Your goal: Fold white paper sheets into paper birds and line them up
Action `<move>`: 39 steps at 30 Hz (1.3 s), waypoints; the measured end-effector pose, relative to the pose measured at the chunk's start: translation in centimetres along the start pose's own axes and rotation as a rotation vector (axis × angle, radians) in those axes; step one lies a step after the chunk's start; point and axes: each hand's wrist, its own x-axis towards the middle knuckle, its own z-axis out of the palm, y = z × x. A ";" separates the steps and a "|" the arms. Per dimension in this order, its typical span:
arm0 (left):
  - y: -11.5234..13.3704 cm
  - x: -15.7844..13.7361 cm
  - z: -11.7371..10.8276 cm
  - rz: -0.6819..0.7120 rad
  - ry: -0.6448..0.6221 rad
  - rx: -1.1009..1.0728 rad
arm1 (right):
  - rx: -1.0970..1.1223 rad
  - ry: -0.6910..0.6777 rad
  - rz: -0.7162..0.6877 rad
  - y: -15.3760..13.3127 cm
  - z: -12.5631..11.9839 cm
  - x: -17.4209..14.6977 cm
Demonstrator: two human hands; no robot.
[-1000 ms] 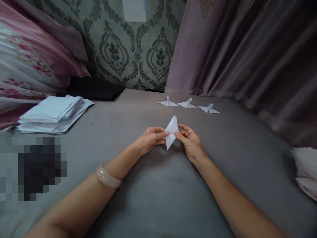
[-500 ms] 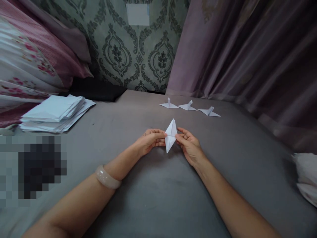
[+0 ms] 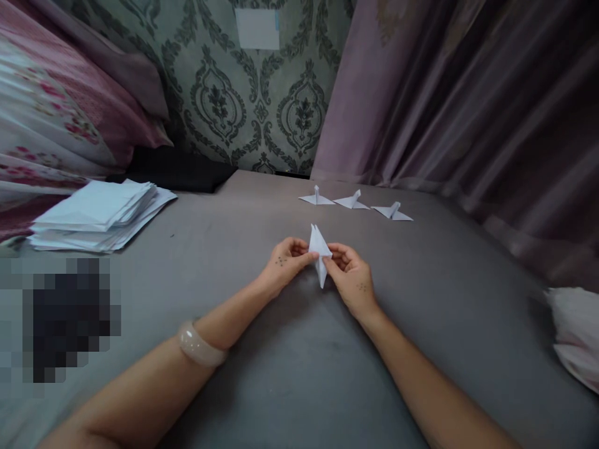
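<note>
A white folded paper (image 3: 320, 244), diamond-shaped with a split upper tip, is held upright above the grey surface. My left hand (image 3: 290, 262) pinches its left side, thumb on the near face and fingers curled behind. On the opposite side my right hand (image 3: 350, 271) grips the same paper, its thumb pressed on the middle and its fingers behind. Beyond the hands, three white folded paper birds stand in a row: a left one (image 3: 317, 198), a middle one (image 3: 353, 201) and a right one (image 3: 393, 213).
A stack of white paper sheets (image 3: 93, 209) lies at the left, in front of a folded black cloth (image 3: 182, 169). Pink curtains (image 3: 346, 112) hang at the back right. Whitish fabric (image 3: 575, 330) sits at the right edge of the grey surface (image 3: 290, 386).
The folded paper has been turned between my hands, so its two upper points now show apart and its lower part looks narrower. My right thumb has moved onto its middle.
</note>
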 end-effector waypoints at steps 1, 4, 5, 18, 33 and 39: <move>-0.1 0.0 0.1 0.052 0.057 0.028 | -0.052 -0.003 -0.039 0.0 0.0 -0.1; 0.1 -0.3 0.3 0.099 -0.003 -0.017 | -0.217 -0.062 -0.174 -0.3 0.0 -0.6; 0.4 -0.5 0.4 0.078 -0.080 -0.060 | -0.270 -0.094 -0.223 -0.6 0.0 -0.7; 1.1 0.1 -0.6 -0.228 -0.092 -0.400 | -0.596 -0.068 -0.515 -0.2 -1.9 0.6; 0.5 -0.2 -0.3 -0.244 -0.127 0.083 | -0.818 -0.257 -0.505 0.6 -2.4 0.3; -0.1 -0.4 -1.1 0.205 -0.034 0.768 | -0.832 -0.328 -0.361 0.8 -2.3 0.2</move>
